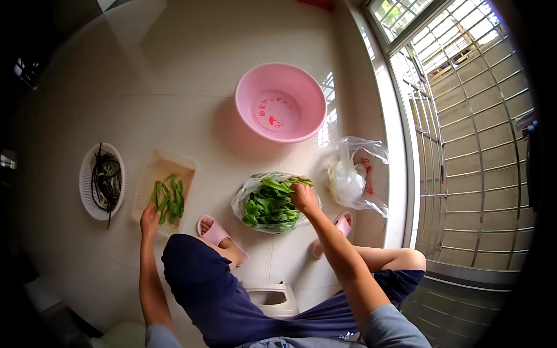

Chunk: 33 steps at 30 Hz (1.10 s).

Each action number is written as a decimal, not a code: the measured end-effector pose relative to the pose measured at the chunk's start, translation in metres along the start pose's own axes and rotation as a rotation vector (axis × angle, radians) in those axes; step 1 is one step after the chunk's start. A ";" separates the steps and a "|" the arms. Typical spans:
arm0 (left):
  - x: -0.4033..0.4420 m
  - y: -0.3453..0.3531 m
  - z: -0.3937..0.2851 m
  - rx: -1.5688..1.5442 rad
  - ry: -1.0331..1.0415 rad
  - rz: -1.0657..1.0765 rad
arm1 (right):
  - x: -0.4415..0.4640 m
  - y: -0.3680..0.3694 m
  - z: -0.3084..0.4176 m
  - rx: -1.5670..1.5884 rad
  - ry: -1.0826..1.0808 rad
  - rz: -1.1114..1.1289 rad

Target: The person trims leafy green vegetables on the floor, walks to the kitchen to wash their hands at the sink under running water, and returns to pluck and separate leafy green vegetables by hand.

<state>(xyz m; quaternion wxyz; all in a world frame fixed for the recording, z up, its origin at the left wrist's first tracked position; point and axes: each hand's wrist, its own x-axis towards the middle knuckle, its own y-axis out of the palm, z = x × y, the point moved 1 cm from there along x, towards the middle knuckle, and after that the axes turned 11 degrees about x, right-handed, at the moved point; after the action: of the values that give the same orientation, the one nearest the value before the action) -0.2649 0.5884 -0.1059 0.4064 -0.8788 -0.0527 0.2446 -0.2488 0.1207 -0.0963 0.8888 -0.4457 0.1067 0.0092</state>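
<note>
My left hand (149,221) is at the near left edge of a shallow tan plastic basket (152,165). Its fingers look slightly apart, close to some green leaf pieces (169,199) lying in the basket. My right hand (303,198) is closed at the right side of a heap of leafy greens (270,204), with its fingers around the stem end of some of them. The heap sits in an opened clear plastic bag (239,203) on the floor between my feet.
A pink basin (246,104) with red print stands ahead. At left is a white oval basket (87,194) of dark long beans (106,180). A white plastic bag (350,182) lies at right beside the barred window (464,145). A low stool (284,301) is beneath me.
</note>
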 end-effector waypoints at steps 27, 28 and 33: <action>-0.133 -0.062 -0.370 -0.006 0.955 0.351 | -0.025 0.007 -0.023 0.044 -0.017 -0.115; -0.136 -0.049 -0.370 0.002 0.958 0.355 | -0.025 -0.003 -0.021 0.182 -0.064 -0.178; -0.148 0.010 -0.339 0.012 0.874 0.234 | -0.036 -0.074 0.006 0.682 0.086 0.137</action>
<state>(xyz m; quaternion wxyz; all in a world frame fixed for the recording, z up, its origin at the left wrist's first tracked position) -0.2353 0.3050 0.1307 0.3650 -0.8973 0.2251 -0.1050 -0.2742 0.0839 -0.0269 0.9785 -0.1149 0.1706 0.0140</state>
